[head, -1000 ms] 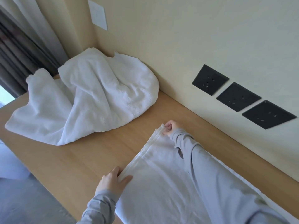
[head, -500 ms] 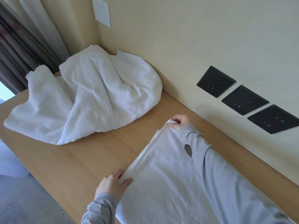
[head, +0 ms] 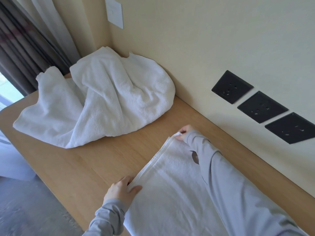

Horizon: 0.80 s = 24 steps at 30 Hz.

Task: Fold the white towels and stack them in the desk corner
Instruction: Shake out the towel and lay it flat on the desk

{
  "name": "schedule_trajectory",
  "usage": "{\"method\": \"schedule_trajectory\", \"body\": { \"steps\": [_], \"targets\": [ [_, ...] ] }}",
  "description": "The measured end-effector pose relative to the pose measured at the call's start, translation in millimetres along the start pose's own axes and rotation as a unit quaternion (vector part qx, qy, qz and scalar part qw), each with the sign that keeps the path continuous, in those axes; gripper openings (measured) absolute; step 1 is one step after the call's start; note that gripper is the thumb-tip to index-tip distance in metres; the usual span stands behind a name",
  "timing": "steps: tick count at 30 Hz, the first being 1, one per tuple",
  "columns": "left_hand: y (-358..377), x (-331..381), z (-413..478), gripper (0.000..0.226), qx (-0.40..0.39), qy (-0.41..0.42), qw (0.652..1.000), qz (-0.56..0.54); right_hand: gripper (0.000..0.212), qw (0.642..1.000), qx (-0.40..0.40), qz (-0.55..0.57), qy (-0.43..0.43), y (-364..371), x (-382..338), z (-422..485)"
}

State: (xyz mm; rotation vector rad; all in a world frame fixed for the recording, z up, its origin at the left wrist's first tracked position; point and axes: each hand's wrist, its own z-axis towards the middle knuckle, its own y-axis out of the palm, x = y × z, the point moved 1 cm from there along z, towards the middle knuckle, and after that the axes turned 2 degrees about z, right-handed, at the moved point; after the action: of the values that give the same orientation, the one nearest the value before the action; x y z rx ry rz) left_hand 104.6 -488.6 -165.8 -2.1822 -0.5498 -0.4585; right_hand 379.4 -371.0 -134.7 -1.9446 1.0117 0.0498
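A white towel (head: 172,189) lies flat on the wooden desk (head: 95,160) in front of me, its layered left edge running from near to far. My left hand (head: 121,189) pinches the near corner of that edge. My right hand (head: 185,132) pinches the far corner, close to the wall. A second, larger white towel (head: 109,101) lies crumpled in the desk's far corner, against the wall.
Three black wall sockets (head: 262,107) sit low on the wall to the right. A white switch plate (head: 114,12) is above the corner. Dark curtains (head: 22,46) hang at the left. The desk's front edge drops to grey floor (head: 29,206).
Both hands keep their hold on the towel's corners; the right hand has drawn its corner a little farther toward the wall. The view has shifted slightly.
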Motion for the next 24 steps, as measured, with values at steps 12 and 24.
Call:
{"method": "schedule_trajectory", "body": {
  "steps": [12,24],
  "targets": [
    [-17.1,99.4,74.0,0.034,-0.002,0.028,0.991,-0.132,0.027,0.921,-0.287,0.143,-0.221,-67.3,-3.3,-114.5],
    [1.1,166.1,88.0,0.021,-0.095,0.047,0.947,-0.302,0.023,0.969,-0.069,0.146,-0.188,-57.6,12.1,-103.4]
  ]
}}
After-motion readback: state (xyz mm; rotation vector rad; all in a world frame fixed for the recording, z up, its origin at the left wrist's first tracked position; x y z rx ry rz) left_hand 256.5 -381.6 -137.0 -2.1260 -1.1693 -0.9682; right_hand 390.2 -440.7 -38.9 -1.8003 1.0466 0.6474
